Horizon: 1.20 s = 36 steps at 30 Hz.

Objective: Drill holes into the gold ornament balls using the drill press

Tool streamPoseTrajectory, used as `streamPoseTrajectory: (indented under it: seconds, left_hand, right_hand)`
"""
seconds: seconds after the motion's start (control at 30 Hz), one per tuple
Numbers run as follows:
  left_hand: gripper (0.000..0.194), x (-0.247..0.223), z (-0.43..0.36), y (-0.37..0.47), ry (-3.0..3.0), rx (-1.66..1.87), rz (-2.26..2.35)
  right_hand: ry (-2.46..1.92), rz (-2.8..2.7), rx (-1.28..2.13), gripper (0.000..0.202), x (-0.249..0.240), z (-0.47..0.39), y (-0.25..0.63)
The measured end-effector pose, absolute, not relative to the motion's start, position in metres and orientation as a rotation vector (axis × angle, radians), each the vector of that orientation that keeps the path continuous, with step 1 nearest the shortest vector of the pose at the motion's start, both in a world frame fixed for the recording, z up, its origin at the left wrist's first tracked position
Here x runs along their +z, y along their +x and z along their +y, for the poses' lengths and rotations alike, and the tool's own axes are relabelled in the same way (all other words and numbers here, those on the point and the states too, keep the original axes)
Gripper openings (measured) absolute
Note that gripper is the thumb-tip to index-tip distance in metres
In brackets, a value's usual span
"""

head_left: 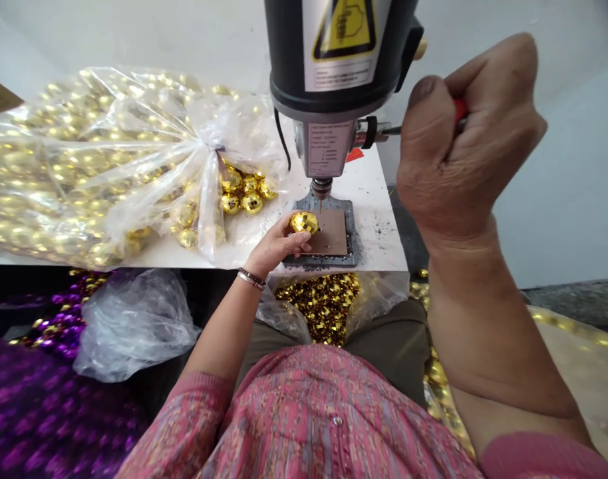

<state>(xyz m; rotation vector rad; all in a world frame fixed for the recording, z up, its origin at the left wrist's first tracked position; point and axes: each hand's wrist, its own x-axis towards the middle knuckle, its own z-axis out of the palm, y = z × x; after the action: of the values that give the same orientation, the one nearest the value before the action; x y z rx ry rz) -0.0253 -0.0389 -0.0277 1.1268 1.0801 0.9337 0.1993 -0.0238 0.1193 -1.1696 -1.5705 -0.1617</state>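
My left hand (280, 243) grips a gold mirrored ball (304, 223) between thumb and fingers, just left of the drill bit. The ball is over the brown board (331, 233) on the grey base of the drill press (334, 100). Above the board the chuck (322, 186) points down with its bit, apart from the ball. My right hand (463, 133) is wrapped round the red-ended feed handle (461, 110) at the right of the machine, most of the handle hidden by my fingers.
A large clear bag of gold balls (74, 166) fills the table's left, with several loose gold balls (249, 189) by its tied neck. Below the table edge, an open bag holds gold balls (326, 309). A crumpled clear bag (139, 326) and purple balls (49, 412) lie lower left.
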Motion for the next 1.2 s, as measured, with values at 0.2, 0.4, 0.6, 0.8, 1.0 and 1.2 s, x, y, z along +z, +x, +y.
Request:
streamPoseTrajectory:
  seconds: [0.2,0.4,0.6,0.8,1.0,1.2]
  left_hand:
    - [0.039,-0.012,-0.027,-0.011,1.165,0.842,1.229]
    - [0.038,-0.001,-0.026,-0.004,1.227,0.801,1.309]
    - [0.061,-0.003,-0.022,0.006,1.602,0.745,1.568]
    - [0.065,-0.009,-0.018,0.010,1.696,0.732,1.518]
    - [0.068,-0.015,-0.019,0.009,1.690,0.770,1.531]
    - [0.064,-0.011,-0.020,0.008,1.716,0.732,1.507]
  right_hand:
    - [-1.223,-1.573,-0.128,0.028,0.126,-0.029,0.197]
    - [-1.268,-1.614,-0.071,0.032,0.128,-0.030,0.197]
    - [-1.239,-1.626,-0.077,0.034,0.126,-0.029,0.199]
    - [-1.210,-1.627,-0.107,0.035,0.123,-0.030,0.200]
    - [-1.087,-1.611,-0.355,0.041,0.093,-0.029,0.205]
    - [-1.033,-1.560,-0.454,0.044,0.072,-0.031,0.205]
